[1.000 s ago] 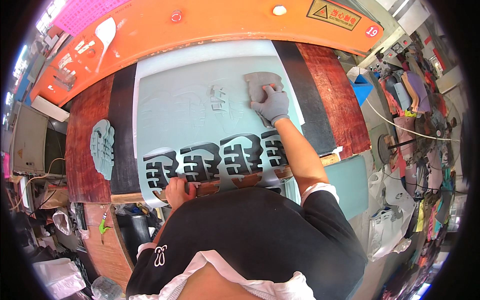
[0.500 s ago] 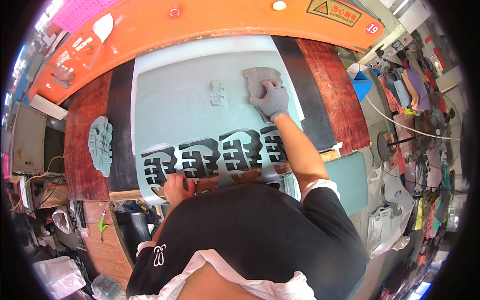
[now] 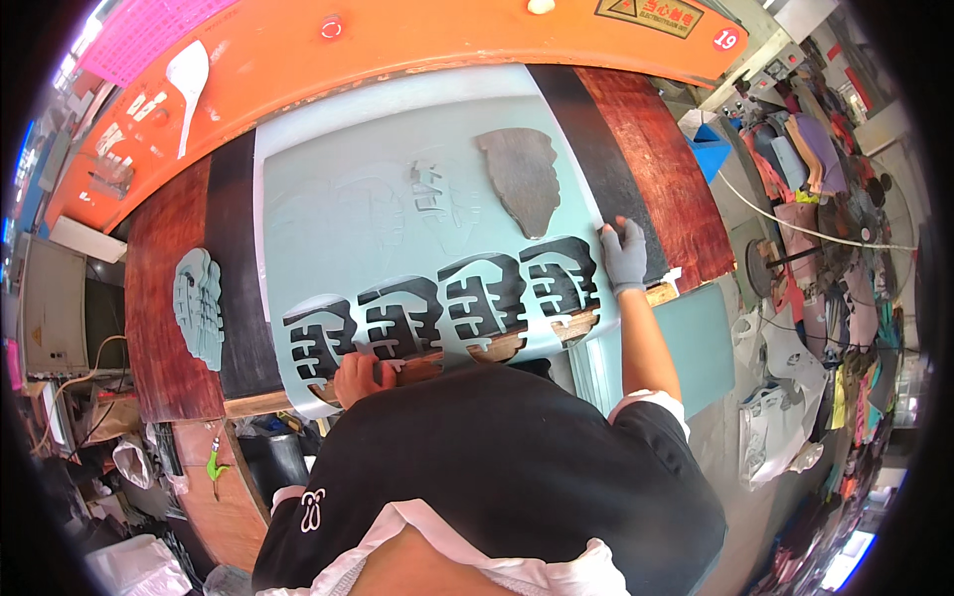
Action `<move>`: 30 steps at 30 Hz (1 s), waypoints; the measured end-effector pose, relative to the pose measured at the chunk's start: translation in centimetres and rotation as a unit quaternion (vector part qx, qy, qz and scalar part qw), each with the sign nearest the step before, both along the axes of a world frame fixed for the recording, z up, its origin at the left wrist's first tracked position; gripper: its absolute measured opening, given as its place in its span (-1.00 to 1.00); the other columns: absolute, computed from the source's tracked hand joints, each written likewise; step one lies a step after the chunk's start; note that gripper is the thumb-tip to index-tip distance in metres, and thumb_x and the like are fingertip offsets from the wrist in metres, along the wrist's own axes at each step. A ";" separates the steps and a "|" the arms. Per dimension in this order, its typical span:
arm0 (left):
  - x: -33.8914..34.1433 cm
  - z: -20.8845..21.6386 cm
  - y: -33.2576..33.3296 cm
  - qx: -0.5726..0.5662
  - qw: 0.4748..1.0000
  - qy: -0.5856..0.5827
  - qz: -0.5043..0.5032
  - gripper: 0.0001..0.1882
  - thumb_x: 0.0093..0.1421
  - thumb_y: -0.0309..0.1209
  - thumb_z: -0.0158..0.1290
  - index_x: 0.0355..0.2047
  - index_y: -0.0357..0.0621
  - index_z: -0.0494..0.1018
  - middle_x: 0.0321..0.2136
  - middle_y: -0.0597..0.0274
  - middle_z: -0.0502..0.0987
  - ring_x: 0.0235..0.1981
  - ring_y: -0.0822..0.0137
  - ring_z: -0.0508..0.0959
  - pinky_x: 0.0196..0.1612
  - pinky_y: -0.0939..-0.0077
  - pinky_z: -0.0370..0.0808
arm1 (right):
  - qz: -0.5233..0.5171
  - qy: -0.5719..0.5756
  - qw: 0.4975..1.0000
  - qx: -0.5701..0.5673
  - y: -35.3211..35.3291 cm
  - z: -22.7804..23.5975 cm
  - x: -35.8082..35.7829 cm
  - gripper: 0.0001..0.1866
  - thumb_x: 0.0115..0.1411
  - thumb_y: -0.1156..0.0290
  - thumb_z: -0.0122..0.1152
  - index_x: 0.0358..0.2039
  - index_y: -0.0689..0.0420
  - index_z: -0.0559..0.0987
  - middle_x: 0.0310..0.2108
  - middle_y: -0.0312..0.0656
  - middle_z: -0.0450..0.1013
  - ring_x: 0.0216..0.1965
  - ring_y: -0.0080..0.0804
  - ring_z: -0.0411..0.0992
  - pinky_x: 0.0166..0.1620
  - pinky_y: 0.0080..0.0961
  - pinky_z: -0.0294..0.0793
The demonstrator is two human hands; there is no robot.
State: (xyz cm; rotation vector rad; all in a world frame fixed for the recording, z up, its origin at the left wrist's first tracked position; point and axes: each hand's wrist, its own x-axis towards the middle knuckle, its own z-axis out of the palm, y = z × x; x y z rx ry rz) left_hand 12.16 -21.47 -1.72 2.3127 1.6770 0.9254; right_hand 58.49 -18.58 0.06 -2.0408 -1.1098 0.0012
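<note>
A pale grey-green sheet (image 3: 333, 214) lies over the work board, with a row of several cut-out openings along its near side. On its right part sits a flat grey-brown cutting die (image 3: 522, 181), untouched by either hand. My left hand (image 3: 360, 378), bare, has its fingers curled on the sheet's near left edge between openings. At the right edge of the sheet is my right hand (image 3: 625, 256), in a grey glove with bare fingertips showing, fingers apart. Left of the sheet rests a stack of cut grey-green pieces (image 3: 200, 308).
An orange machine beam (image 3: 417, 40) spans the far side, with a red button and a white scoop-shaped thing (image 3: 187, 84) on it. Red-brown boards (image 3: 164, 288) flank the black strips. More sheet material (image 3: 696, 343) hangs at the near right.
My right hand has let go of the cutting die and moved down and right to the sheet's right edge. The die stays on the sheet. My left hand keeps its place.
</note>
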 end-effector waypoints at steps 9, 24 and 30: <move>-1.2 2.6 2.8 -0.025 0.996 0.033 -0.076 -0.74 -0.11 -0.35 0.19 -0.39 -0.08 0.42 -0.44 0.23 0.40 -0.43 0.16 0.44 -0.38 0.31 0.30 | -0.008 0.104 0.993 -0.053 2.9 -1.2 -2.0 -0.83 0.08 0.31 0.13 -0.40 0.15 0.51 -0.54 -0.10 0.47 -0.47 -0.27 0.45 -0.35 -0.39 0.42; 11.9 5.2 14.2 0.092 0.954 0.094 -0.268 -0.63 0.01 -0.25 0.16 -0.18 -0.12 0.45 -0.15 0.17 0.43 -0.09 0.15 0.39 -0.04 0.24 0.30 | 0.060 0.289 0.952 0.084 5.5 -3.4 -2.0 -0.90 0.14 0.43 0.07 -0.41 0.15 0.51 -0.60 -0.36 0.38 -0.61 -0.65 0.30 -0.53 -0.69 0.31; 16.4 1.4 18.4 0.053 0.938 0.091 -0.329 -0.68 0.00 -0.27 0.17 -0.23 -0.08 0.49 -0.21 0.25 0.44 -0.10 0.17 0.38 -0.06 0.26 0.29 | 0.081 0.237 0.966 0.067 2.8 -3.7 -0.9 -0.82 0.15 0.35 0.05 -0.39 0.19 0.52 -0.47 -0.21 0.46 -0.45 -0.46 0.40 -0.34 -0.45 0.39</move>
